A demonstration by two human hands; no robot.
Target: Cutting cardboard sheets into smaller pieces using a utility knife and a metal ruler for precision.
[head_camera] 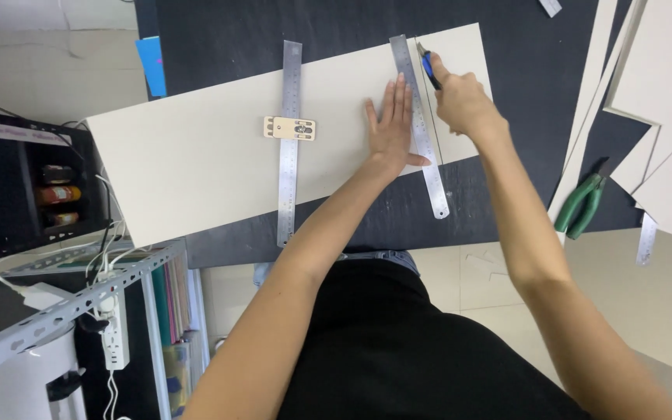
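Cardboard sheet (204,155): lying on dark table (523,47); left hand (392,124), fingers flat together, pressing steel ruler (420,124); right hand (460,97), fingers clamping blue knife (428,68), its blade hidden; second ruler (289,140), green pliers (581,204) nearby.

Green-handled pliers (581,205) near the worktop's front edge, pale board offcuts (666,117) at its right side, white power strip (115,341) on the metal shelf (56,307)

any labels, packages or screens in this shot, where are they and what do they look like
Label strip: left edge, along the top of the black shelf unit; long, narrow, pale with small dark print.
Small containers: inside that shelf; orange and dark, too blurred to tell their labels.
Blue card: upper left, at the dark mat's edge; small, plain.
No screens in view.
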